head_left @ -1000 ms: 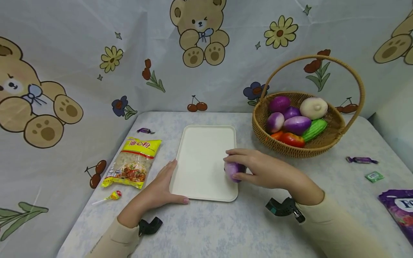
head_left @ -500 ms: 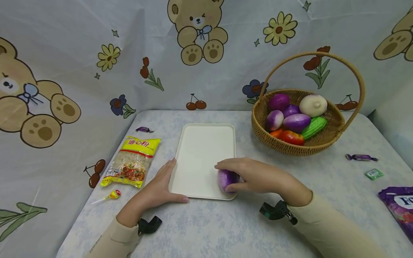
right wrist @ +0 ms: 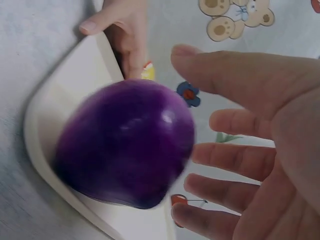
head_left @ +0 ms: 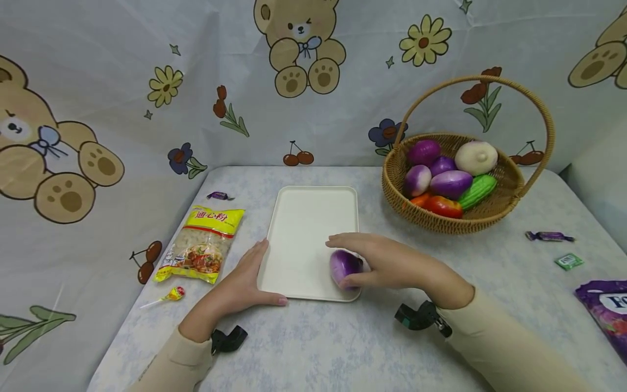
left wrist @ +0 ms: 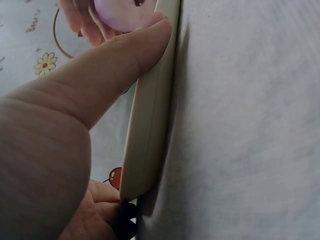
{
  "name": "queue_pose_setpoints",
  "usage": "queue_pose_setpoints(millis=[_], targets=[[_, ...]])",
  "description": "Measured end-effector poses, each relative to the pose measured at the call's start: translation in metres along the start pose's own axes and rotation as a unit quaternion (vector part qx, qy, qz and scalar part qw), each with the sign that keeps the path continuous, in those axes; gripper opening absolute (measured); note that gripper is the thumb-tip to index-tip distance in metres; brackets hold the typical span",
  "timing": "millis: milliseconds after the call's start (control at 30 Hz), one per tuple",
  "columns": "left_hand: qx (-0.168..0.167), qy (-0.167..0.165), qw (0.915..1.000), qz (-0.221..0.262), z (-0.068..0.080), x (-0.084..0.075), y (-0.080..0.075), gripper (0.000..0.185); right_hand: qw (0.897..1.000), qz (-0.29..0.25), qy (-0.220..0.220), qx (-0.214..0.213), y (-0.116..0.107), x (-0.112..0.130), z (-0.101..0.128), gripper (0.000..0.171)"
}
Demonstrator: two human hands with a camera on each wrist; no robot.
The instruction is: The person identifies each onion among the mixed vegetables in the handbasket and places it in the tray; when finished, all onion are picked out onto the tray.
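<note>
Nearest, two cream-sleeved forearms reach in over the pale, mottled grey-blue table. The left hand lies flat with straight fingers, its palm edge against the near-left corner of the flat, rectangular white plastic tray and its thumb stretched along the near rim. The right hand cups the round purple toy onion from the right; in the right wrist view its fingers are spread loose and just off the purple skin, so it is not pinching. The onion sits on the tray's near-right corner, inside the rim.

To the left of the tray lie a small yellow lollipop and, beyond it, a yellow-topped clear bag of pasta. Right of the hands sit a purple snack packet, a little green sachet and a purple-wrapped sweet. Farther back on the right stands a woven wicker basket with a hoop handle, filled with toy vegetables. Another purple-wrapped sweet lies at the far left.
</note>
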State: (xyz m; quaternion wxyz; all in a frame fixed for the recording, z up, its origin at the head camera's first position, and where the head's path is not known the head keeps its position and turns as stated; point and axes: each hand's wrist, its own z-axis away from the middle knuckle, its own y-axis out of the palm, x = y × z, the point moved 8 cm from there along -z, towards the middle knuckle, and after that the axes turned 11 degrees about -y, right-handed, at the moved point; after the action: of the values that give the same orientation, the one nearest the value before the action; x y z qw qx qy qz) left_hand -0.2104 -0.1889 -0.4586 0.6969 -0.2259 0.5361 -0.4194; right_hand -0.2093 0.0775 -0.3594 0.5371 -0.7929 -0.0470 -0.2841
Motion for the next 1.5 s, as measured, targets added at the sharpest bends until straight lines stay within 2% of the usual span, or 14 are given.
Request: queue_pose_setpoints(millis=[167,333,533,633,833,1033,1133,1333,1500], targets=[[0.003,-0.001,1.0,-0.001,0.0,-0.001,0.0,0.149,0.998,0.014,-0.011,-0.054,-0.031,0.002,0.009,0.068],[0.003,-0.003,1.0,0.003,0.0,0.001,0.001,0.149,0.993,0.04,-0.004,-0.107,-0.064,-0.004,0.023,0.066],[0.004,0.0,1.0,0.006,0.0,0.0,0.001,0.149,0.984,0.099,0.016,-0.147,-0.095,-0.011,0.037,0.063],[0.004,-0.001,1.0,0.008,0.0,0.0,0.001,0.149,0.981,0.111,0.042,-0.156,-0.109,-0.019,0.044,0.063],[0.001,0.005,0.9999,0.012,0.0,0.001,0.001,0.149,0.975,0.125,0.091,-0.16,-0.137,-0.036,0.059,0.061],[0.002,0.004,0.9999,0.012,0.002,0.001,0.001,0.149,0.965,0.114,0.195,-0.133,-0.165,-0.062,0.08,0.065],[0.002,0.007,0.9999,0.011,0.001,0.001,0.001,0.148,0.959,0.114,0.231,-0.122,-0.178,-0.075,0.09,0.066],[0.001,0.006,1.0,0.008,0.001,0.0,0.0,0.146,0.948,0.121,0.277,-0.1,-0.195,-0.1,0.108,0.072],[0.0,0.003,1.0,0.008,0.001,0.0,0.0,0.146,0.944,0.116,0.294,-0.093,-0.205,-0.109,0.116,0.075]])
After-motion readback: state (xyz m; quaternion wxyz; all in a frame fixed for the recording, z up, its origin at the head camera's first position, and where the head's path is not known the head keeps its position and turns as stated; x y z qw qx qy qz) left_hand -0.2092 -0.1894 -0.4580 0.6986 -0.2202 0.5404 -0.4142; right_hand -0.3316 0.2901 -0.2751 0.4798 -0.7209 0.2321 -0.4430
